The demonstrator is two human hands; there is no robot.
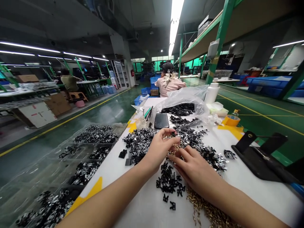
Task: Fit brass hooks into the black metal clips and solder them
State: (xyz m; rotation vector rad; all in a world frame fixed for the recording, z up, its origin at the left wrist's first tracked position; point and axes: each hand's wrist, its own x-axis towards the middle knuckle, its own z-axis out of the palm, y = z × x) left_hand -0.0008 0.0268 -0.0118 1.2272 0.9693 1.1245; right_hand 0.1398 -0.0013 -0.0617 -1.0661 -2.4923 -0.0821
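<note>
My left hand (pixel 159 148) is curled, its fingertips pinched on a small part at the top of a heap of little gold metal pieces (pixel 176 146). My right hand (pixel 193 165) lies just to the right, its fingers bent and touching the same gold heap; what it holds is hidden. Small black plastic clips (pixel 169 183) lie in a pile under my wrists. Larger heaps of black and silver parts (pixel 139 142) spread out on the white table (pixel 147 205) on both sides. More gold pieces (pixel 209 210) trail beneath my right forearm.
A clear plastic tray (pixel 78 158) with compartments of black parts overhangs the table's left edge. A dark phone (pixel 161 120), a plastic bag of black parts (pixel 181 109), a white bottle (pixel 211 92) and yellow tape (pixel 231 120) stand further back. A black metal fixture (pixel 258 155) is at right. Another person (pixel 169 83) sits beyond.
</note>
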